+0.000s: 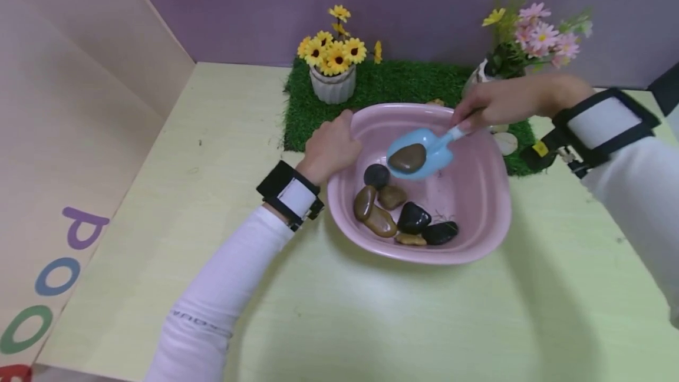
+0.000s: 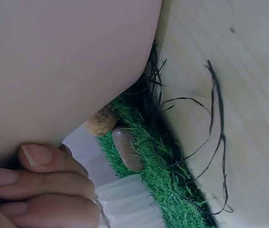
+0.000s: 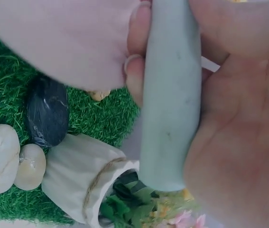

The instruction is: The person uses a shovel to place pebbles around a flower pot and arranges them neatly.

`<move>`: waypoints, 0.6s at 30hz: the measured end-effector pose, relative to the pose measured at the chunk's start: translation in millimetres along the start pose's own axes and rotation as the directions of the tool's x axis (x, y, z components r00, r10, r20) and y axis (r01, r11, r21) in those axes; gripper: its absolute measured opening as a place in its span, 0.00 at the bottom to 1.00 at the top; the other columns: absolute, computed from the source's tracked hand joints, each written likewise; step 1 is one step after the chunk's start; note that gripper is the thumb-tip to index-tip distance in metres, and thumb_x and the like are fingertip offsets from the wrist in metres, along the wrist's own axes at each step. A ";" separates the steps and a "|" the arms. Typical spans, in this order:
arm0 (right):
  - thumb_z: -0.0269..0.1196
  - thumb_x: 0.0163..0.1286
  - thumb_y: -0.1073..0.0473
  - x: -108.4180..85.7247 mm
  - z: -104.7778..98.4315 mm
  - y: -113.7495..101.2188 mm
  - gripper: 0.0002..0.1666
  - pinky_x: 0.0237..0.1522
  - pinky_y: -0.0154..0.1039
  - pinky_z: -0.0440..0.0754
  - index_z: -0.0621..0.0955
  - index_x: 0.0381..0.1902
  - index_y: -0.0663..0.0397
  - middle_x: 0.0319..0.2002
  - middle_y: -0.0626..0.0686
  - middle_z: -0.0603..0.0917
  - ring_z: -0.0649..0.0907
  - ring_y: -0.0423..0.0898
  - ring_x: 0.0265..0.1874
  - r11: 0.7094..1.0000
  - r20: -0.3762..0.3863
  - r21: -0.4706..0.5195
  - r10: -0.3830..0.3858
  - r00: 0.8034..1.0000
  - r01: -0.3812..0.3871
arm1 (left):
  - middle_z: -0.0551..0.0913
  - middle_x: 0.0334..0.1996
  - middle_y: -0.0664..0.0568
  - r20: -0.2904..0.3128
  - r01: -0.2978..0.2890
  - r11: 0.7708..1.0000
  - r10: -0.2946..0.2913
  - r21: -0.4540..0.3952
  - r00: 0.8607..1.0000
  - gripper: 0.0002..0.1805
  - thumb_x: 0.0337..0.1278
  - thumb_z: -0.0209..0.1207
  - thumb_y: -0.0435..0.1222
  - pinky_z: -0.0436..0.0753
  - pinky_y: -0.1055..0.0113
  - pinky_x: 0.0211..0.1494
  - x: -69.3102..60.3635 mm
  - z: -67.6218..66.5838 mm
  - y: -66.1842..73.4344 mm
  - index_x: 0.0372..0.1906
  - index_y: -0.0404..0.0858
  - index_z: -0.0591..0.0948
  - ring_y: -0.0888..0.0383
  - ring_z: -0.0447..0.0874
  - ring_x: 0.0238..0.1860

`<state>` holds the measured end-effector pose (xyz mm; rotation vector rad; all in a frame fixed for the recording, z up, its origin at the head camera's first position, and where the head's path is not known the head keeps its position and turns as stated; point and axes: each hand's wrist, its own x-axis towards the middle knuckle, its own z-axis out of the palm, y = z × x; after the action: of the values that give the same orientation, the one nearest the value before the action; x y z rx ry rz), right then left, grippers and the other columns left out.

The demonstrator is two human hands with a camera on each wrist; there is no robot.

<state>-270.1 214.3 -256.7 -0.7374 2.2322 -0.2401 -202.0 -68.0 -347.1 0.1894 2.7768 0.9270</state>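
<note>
— Where to look for the blue scoop (image 1: 439, 162)?

— Just right of the middle in the head view, over the upper half of the pink basin (image 1: 469, 193). Loaded with one brown stone (image 1: 407, 159), broad and smooth.

— Resting on the basin floor?

— Cannot tell from this angle. Probably raised a little.

— And held how?

— By its pale handle (image 3: 172, 109), with the right hand (image 1: 501, 103) curled firmly round it, fingers on one side and palm on the other in the right wrist view. Hollow turned upward, most likely to stop a slick stone from sliding out.

— And the left hand (image 1: 331, 145)?

— At the basin's upper left edge, bent fingers hooked at the rim, as the left wrist view shows. Presumably for steadying a light tub against any push from the scoop.

— Anything else inside?

— Yes, a loose cluster toward the lower left of the basin: a round grey stone (image 1: 376, 175), a glossy black stone (image 1: 414, 217), several brown ones. Perhaps gathered there by a slight slope; hard to be sure.

— And beyond?

— Green turf (image 1: 294, 128) along the top of the table (image 1: 233, 111), with a pot of yellow flowers (image 1: 333, 84) at upper centre. Set back there probably for decoration, well out of the scoop's way.
</note>
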 end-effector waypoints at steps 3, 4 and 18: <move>0.54 0.74 0.56 1.0 4.0 -3.9 0.22 0.56 0.54 0.79 0.78 0.62 0.56 0.52 0.56 0.79 0.78 0.50 0.53 0.999 0.015 -0.037 -0.011 1.000 0.011 | 0.82 0.46 0.41 0.001 0.001 1.000 -0.001 0.005 1.000 0.26 0.63 0.49 0.36 0.83 0.62 0.25 0.0 -0.1 0.2 0.67 0.40 0.67 0.52 0.86 0.30; 0.55 0.74 0.56 0.9 5.0 -4.7 0.22 0.57 0.55 0.79 0.78 0.62 0.57 0.53 0.56 0.79 0.78 0.51 0.53 0.999 0.014 -0.048 -0.012 1.000 0.013 | 0.82 0.46 0.41 0.001 0.001 1.000 -0.001 0.007 1.000 0.26 0.63 0.49 0.36 0.83 0.63 0.25 0.1 -0.2 0.3 0.67 0.40 0.68 0.52 0.86 0.30; 0.55 0.73 0.52 0.3 16.5 -21.6 0.19 0.66 0.73 0.46 0.82 0.57 0.46 0.57 0.54 0.83 0.76 0.61 0.62 0.976 -0.049 -0.219 -0.023 0.999 0.011 | 0.82 0.40 0.43 -0.006 -0.010 1.000 0.010 0.008 1.000 0.23 0.62 0.50 0.37 0.82 0.62 0.25 -0.4 -0.2 0.4 0.63 0.39 0.69 0.52 0.85 0.29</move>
<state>-249.1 197.4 -260.0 -0.8758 2.3262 -0.0213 -201.7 -67.9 -346.6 0.2016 2.7880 0.9212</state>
